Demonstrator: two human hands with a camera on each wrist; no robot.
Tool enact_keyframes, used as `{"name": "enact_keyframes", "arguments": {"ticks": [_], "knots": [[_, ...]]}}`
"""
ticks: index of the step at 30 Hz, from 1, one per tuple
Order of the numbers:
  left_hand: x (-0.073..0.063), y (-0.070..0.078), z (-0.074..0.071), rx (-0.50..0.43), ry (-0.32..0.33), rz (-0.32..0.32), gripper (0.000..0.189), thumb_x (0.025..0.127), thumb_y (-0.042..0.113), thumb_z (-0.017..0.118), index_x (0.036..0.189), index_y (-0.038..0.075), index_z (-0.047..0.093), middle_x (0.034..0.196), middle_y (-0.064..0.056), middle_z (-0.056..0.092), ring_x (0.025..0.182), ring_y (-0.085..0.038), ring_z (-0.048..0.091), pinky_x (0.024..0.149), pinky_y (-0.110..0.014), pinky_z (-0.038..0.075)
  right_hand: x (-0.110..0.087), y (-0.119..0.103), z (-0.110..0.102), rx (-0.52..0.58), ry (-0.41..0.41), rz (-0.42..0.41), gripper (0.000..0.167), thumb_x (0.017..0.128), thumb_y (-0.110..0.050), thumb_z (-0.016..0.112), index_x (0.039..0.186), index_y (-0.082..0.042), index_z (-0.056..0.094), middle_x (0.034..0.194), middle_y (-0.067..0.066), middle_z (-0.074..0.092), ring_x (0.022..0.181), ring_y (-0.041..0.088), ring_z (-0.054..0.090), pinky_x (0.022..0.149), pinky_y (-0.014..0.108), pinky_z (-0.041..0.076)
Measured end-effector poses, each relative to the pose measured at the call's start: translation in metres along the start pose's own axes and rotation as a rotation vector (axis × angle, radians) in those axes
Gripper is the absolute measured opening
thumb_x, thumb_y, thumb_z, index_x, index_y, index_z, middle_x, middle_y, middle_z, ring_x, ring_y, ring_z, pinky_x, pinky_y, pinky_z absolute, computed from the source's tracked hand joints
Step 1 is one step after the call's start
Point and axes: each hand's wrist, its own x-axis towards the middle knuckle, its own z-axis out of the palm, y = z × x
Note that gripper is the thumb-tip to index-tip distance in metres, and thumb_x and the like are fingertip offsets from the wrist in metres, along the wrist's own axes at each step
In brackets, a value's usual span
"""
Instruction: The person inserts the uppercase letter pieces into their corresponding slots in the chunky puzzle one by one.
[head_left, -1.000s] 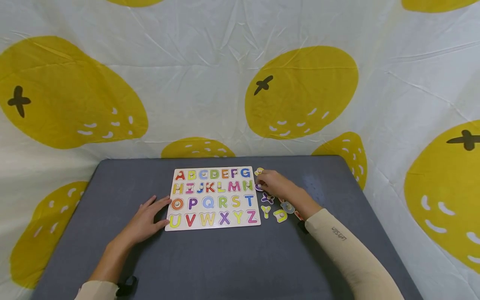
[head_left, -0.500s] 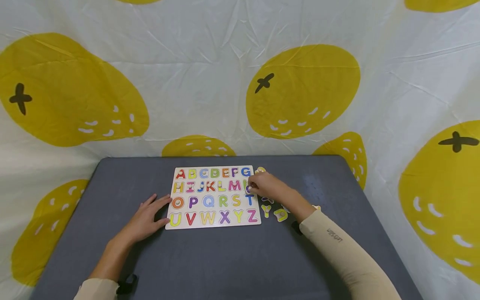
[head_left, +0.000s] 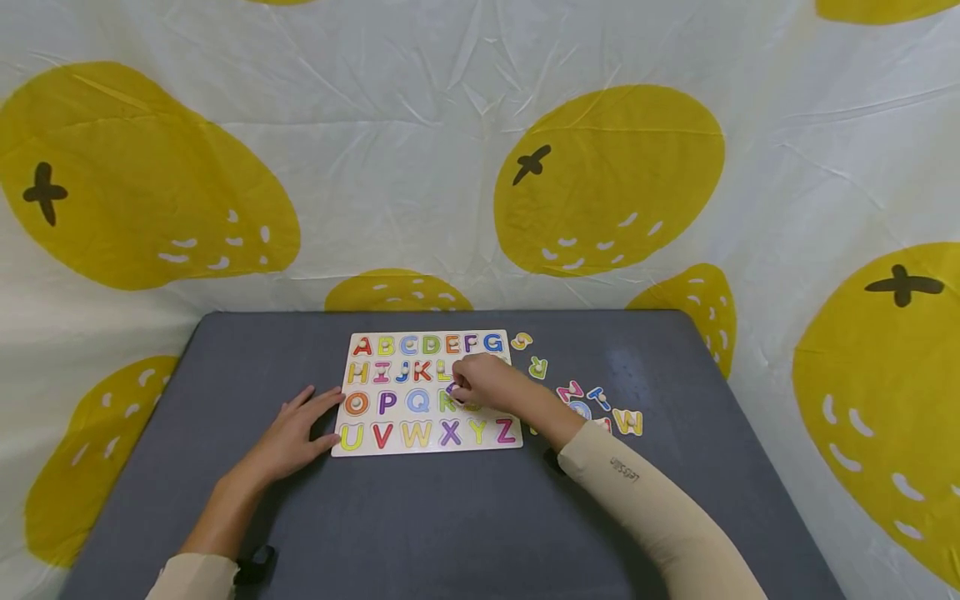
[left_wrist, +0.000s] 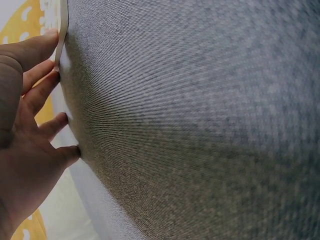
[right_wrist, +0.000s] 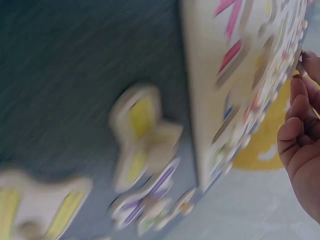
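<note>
A white alphabet puzzle board (head_left: 416, 451) lies on the grey table, its first two rows holding knobbed letters. Over the right half of the third row, my right hand (head_left: 487, 383) pinches a small purple letter piece (head_left: 453, 389) by fingertips and thumb. Its exact letter is mostly hidden by the fingers. My left hand (head_left: 296, 429) rests at the board's left edge, fingers spread and touching it. The left wrist view shows that hand's fingertips (left_wrist: 62, 117) along the table and board edge.
Loose letters lie right of the board: an orange-yellow S (head_left: 521, 341), green R (head_left: 538, 367), pink Z (head_left: 570, 392), blue T (head_left: 598, 397) and yellow W (head_left: 628, 422). A yellow Y (right_wrist: 142, 122) and purple X (right_wrist: 155, 192) show in the right wrist view. A patterned curtain (head_left: 390, 192) stands behind.
My right hand has picked up the purple letter piece beside the board and carried it left over the board. My left hand has stayed in place.
</note>
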Motion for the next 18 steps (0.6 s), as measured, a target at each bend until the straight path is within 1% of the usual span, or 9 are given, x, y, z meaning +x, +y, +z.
{"name": "enact_keyframes", "arguments": {"ticks": [4, 11, 14, 18], "knots": [[0.000, 0.000, 0.000, 0.002, 0.001, 0.002, 0.068, 0.091, 0.018, 0.078, 0.152, 0.007, 0.050, 0.160, -0.020, 0.044, 0.151, -0.056, 0.021, 0.112, -0.084, 0.013, 0.013, -0.018, 0.003, -0.021, -0.011, -0.021, 0.027, 0.096, -0.033, 0.074, 0.078, -0.020, 0.059, 0.074, -0.007, 0.052, 0.066, 0.006, 0.046, 0.062, 0.022, 0.038], [0.000, 0.000, 0.000, -0.005, -0.001, 0.002, 0.068, 0.091, 0.019, 0.078, 0.152, 0.007, 0.050, 0.161, -0.019, 0.044, 0.151, -0.056, 0.021, 0.112, -0.083, 0.012, 0.037, -0.044, 0.010, -0.042, -0.042, -0.048, 0.030, 0.098, -0.034, 0.072, 0.075, -0.021, 0.056, 0.073, -0.007, 0.052, 0.065, 0.006, 0.046, 0.059, 0.020, 0.036], [0.000, -0.001, 0.000, -0.002, 0.002, 0.004, 0.068, 0.091, 0.020, 0.078, 0.152, 0.007, 0.050, 0.160, -0.019, 0.044, 0.151, -0.056, 0.022, 0.112, -0.083, 0.012, 0.047, -0.053, 0.014, -0.037, -0.044, -0.050, 0.030, 0.098, -0.034, 0.070, 0.076, -0.020, 0.057, 0.072, -0.007, 0.053, 0.064, 0.006, 0.047, 0.058, 0.020, 0.035], [0.000, -0.001, 0.002, 0.013, 0.009, 0.012, 0.068, 0.091, 0.019, 0.078, 0.152, 0.006, 0.050, 0.160, -0.019, 0.045, 0.151, -0.056, 0.022, 0.112, -0.083, 0.013, 0.057, -0.060, 0.023, -0.059, -0.030, -0.063, 0.029, 0.099, -0.035, 0.068, 0.077, -0.020, 0.057, 0.070, -0.007, 0.054, 0.064, 0.006, 0.048, 0.059, 0.020, 0.036]]}}
